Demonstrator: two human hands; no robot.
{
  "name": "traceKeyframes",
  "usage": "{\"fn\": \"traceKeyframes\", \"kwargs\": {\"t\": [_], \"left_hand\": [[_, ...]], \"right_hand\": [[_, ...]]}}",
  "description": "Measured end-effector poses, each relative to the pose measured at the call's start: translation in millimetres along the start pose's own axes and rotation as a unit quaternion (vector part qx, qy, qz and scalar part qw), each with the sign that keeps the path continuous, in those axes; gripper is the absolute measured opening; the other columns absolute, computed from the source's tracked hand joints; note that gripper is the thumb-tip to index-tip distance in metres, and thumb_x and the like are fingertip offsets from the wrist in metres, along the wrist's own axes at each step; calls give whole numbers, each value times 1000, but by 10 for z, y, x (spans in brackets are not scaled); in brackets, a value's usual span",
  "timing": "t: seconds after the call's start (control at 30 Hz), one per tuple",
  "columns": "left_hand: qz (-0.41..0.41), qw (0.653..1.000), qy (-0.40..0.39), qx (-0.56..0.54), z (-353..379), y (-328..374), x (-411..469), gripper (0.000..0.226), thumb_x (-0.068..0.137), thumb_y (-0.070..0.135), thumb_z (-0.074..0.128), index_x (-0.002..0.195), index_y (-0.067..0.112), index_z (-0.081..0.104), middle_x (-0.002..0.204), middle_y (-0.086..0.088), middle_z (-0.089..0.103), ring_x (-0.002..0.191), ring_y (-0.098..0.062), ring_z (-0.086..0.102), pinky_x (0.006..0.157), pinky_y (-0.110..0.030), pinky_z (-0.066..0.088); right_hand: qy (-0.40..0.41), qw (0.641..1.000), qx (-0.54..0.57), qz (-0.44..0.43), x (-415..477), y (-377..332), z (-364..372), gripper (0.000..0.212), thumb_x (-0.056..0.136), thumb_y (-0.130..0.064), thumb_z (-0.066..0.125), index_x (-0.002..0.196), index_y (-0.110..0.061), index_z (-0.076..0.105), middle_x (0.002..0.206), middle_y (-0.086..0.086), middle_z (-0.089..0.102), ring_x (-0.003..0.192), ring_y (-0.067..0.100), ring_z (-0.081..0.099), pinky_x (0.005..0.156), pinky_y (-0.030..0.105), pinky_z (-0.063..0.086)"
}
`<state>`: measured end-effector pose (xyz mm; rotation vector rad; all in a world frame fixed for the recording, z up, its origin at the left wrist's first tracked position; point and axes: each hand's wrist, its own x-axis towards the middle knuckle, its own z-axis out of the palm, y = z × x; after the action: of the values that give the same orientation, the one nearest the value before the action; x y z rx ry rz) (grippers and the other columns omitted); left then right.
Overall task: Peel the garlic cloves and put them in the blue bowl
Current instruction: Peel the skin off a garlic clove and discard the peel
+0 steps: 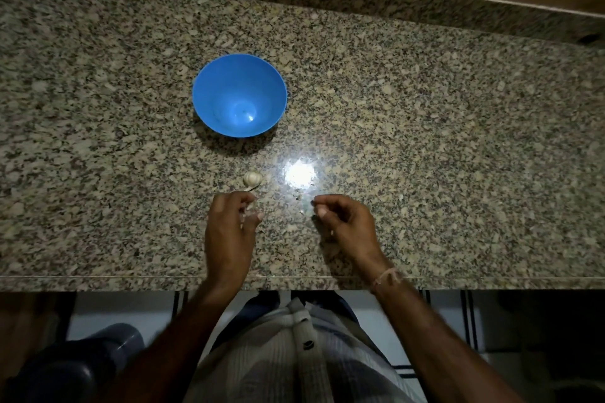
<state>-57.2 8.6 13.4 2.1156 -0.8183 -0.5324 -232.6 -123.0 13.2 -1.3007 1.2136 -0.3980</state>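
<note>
The person is working near the front edge of the granite countertop (425,108), both hands curled over the stone. The left hand (230,226) is pinching something pale between thumb and fingers, probably a garlic clove, though it is mostly hidden. The right hand (343,222) is pinched shut too, seemingly on a scrap of skin; what it holds is too small to tell. A garlic bulb (252,178) is lying just beyond the left fingertips, with thin peel flakes (302,206) scattered between the hands. The blue bowl (209,101) is standing farther back toward the middle of the countertop, empty. The light is dim and there is a glare spot, so a slippery peeled clove could be slipping from the pinch and rolling off the front edge, or peel could be riding along into the bowl.
</note>
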Motion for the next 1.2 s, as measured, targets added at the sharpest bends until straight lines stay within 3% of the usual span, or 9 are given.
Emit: {"fn": "traceKeyframes", "kwargs": {"t": [0.13,0.27,0.43,0.53,0.67,0.8,0.9,1.03,1.2], "left_hand": [[41,998,-52,5,256,198,-131,26,93,15,78,115,21,65,110,8,53,95,-8,59,72,-18,50],[26,997,-72,18,541,258,-118,33,93,21,78,122,19,62,116,3,55,102,-14,61,75,-37,59],[2,999,-22,42,699,392,-77,15,92,15,78,101,18,67,100,3,59,89,-13,60,71,-37,55],[-1,999,-4,52,731,407,-85,16,93,17,77,84,19,64,88,4,58,78,-13,57,67,-31,47],[-23,998,39,35,767,553,-78,17,98,4,68,84,11,62,90,-4,60,80,6,59,67,-3,42],[-42,998,53,18,857,604,51,17,102,0,59,108,15,63,93,-4,65,85,-3,69,73,-25,59],[-55,995,46,74,909,649,111,27,99,6,64,125,12,64,96,-3,69,86,-15,67,71,-27,46],[-78,990,60,99,947,659,147,14,92,16,75,100,13,64,87,-5,66,79,-21,60,65,-29,32],[-93,987,57,121,959,632,188,15,91,16,77,82,13,65,77,-5,64,73,-23,59,61,-30,28]], "right_hand": [[61,998,12,-7,-95,104,-325,26,95,2,70,106,-19,78,114,-1,78,111,14,73,101,43,59],[89,996,7,-3,-94,203,-599,26,95,0,71,109,-20,79,115,1,78,112,18,73,102,49,58],[64,998,0,-14,-46,257,-816,24,96,1,70,115,-11,77,115,-2,78,111,11,72,103,44,58],[42,999,0,-35,2,268,-928,22,96,0,71,116,-9,77,116,-1,78,112,11,72,101,35,58],[17,999,-7,-51,39,265,-1020,21,96,0,71,113,-8,77,112,-3,78,108,6,72,96,24,58],[2,999,-16,-51,64,292,-1124,21,95,-1,72,114,-10,77,111,-2,78,107,9,73,94,27,59],[15,997,-21,-67,69,291,-1283,24,95,-2,73,117,-12,75,114,0,77,110,11,72,94,31,60],[80,992,-50,-88,31,228,-1495,31,94,2,73,122,-9,72,118,5,69,104,12,68,85,10,53],[80,974,-158,-138,127,322,-1589,43,92,-4,78,133,-6,66,122,0,58,112,-1,58,92,7,47]]}}
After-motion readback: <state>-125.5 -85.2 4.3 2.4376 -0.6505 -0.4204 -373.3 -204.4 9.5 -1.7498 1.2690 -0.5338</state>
